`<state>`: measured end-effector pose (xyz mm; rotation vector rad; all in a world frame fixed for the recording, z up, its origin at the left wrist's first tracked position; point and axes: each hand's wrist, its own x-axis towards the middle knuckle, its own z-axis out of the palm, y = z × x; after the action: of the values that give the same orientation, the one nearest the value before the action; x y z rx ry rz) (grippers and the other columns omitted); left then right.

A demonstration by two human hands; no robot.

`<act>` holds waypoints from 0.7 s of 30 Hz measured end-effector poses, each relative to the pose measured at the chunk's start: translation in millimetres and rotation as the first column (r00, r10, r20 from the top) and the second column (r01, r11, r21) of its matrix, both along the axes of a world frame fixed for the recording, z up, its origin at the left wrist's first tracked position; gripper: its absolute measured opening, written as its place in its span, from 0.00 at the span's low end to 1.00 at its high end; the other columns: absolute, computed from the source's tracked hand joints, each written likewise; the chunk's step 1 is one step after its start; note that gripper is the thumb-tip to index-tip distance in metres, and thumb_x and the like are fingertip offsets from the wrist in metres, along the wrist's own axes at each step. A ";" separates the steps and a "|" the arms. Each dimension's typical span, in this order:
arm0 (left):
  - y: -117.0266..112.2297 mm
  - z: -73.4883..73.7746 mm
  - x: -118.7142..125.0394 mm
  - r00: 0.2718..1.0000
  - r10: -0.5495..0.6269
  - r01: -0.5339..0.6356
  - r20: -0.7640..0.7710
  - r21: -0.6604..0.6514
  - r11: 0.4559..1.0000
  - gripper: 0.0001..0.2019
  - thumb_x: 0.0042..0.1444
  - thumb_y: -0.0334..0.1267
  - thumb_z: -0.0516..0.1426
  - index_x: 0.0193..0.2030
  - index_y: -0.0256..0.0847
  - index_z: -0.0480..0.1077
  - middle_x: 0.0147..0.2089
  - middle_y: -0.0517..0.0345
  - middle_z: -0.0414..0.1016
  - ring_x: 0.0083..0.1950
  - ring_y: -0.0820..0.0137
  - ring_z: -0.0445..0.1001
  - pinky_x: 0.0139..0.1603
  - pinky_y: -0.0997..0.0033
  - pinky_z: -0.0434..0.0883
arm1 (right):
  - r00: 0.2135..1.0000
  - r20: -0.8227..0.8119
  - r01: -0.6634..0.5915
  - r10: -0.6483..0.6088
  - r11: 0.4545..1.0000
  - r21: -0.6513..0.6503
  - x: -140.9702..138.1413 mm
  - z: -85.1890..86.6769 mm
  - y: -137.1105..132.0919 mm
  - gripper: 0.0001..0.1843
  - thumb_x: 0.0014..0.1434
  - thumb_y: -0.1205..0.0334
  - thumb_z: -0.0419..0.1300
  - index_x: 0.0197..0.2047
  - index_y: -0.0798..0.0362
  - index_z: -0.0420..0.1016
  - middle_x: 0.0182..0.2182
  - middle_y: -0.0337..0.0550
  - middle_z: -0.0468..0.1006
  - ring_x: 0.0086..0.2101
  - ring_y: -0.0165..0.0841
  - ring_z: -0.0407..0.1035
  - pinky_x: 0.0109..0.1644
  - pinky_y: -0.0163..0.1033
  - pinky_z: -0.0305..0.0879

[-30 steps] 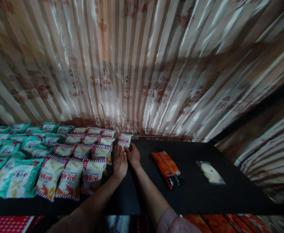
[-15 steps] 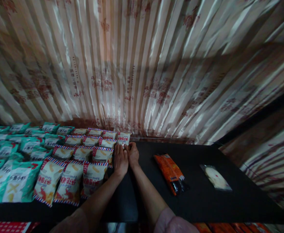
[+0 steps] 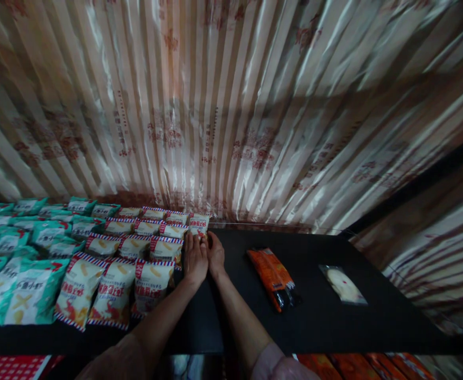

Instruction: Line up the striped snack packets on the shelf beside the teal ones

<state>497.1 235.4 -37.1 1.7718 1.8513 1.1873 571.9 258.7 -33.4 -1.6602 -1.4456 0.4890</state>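
Note:
A small cream snack bag (image 3: 199,223) with red lettering stands upright at the right end of the back row. Both hands meet at its lower part. My left hand (image 3: 195,260) has its fingers closed on the bag's lower front. My right hand (image 3: 216,254) curls round its lower right side, the thumb near the left fingers. The bag's lower edge is hidden behind the hands. Left of them, more cream bags with striped red-and-blue edges stand in rows, such as the front snack bag (image 3: 152,285).
Teal snack bags (image 3: 34,290) fill the left side of the black shelf (image 3: 239,322). To the right lie an orange packet (image 3: 273,277) and a clear packet with pale contents (image 3: 342,284). A striped, wrinkled sheet (image 3: 223,105) rises behind. Below the front edge are orange packets (image 3: 354,367).
The view has shifted slightly, so the shelf's things sit a little further left and higher. Both hands stay at the same snack bag, with no clear change of grip.

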 end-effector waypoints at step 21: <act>-97.9 35.0 -7.0 0.991 -0.131 0.128 -0.039 -0.067 0.990 0.15 0.60 0.33 0.44 0.45 0.37 0.69 0.44 0.50 0.75 0.47 0.64 0.71 0.52 0.62 0.67 | 0.996 -0.083 0.044 -0.037 0.995 0.089 -11.4 1.1 -96.5 0.17 0.52 0.66 0.48 0.43 0.56 0.73 0.45 0.50 0.74 0.46 0.35 0.67 0.53 0.42 0.61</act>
<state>490.2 137.5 -2.1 1.8644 1.7478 1.0388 560.5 162.2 -32.3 -1.5770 -1.3526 0.4563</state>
